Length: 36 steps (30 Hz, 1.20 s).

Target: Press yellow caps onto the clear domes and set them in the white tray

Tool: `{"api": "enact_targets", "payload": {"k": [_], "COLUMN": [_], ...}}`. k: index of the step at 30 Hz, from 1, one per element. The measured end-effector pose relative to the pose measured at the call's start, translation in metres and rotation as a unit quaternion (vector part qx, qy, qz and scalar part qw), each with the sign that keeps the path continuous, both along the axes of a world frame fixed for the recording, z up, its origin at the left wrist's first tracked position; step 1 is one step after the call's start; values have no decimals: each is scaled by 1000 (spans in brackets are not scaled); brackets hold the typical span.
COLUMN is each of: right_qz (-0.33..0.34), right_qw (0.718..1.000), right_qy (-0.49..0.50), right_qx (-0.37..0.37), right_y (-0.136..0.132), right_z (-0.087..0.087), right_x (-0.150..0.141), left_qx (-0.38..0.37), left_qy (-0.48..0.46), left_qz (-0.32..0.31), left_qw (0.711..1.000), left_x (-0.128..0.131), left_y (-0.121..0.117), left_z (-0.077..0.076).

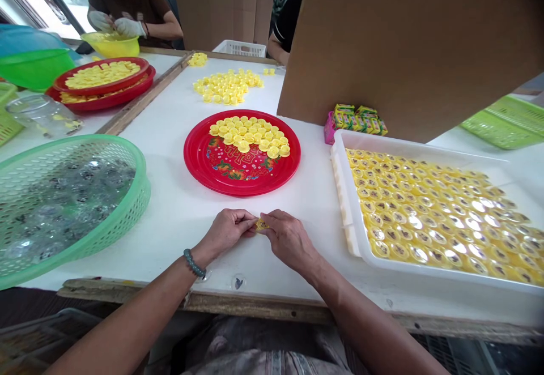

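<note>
My left hand (pixel 229 230) and my right hand (pixel 289 236) meet above the white table, pinching a small yellow cup with a clear printed lid (pixel 262 225) between their fingertips. Just beyond them lies a red round tray (pixel 199 168) with yellow cups (pixel 250 134) on its far half. Near the table edge, a clear lid with a dark print (pixel 238 282) lies flat, and another clear lid (pixel 206 276) is partly hidden by my left wrist. To the right, a white plastic tray (pixel 361 239) carries rows of lidded yellow cups (pixel 420 205).
A green mesh basket (pixel 142 177) of clear lids stands at left. Behind it are a clear jar (pixel 34 114) and stacked red trays (pixel 144 83). A cardboard sheet (pixel 395 41) rises behind small packets (pixel 359 119). Across the table, a gloved person works over a yellow bowl (pixel 113 46).
</note>
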State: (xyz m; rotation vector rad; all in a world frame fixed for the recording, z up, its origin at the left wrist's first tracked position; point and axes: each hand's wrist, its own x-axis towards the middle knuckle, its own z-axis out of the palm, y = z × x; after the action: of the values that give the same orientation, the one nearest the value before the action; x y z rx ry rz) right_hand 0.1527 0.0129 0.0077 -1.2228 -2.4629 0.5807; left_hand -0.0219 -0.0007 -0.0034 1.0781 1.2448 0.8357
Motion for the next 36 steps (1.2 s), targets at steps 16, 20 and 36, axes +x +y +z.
{"api": "enact_targets", "payload": {"k": [16,20,36], "right_qz": [22,-6,-159], "right_qw": [999,999,972], "right_qy": [-2,-12,-164], "right_qx": [-49,-50,45], "right_y": [14,14,173], "right_z": [9,15,63], "right_x": [12,19,-3], "left_qx": [-65,-58,42], "left_qy": [0,25,143], "left_qz": [12,15,38], "left_qw": [998,998,988], "left_x": [7,18,6], "left_y": [8,12,14], "left_z": [10,3,9]}}
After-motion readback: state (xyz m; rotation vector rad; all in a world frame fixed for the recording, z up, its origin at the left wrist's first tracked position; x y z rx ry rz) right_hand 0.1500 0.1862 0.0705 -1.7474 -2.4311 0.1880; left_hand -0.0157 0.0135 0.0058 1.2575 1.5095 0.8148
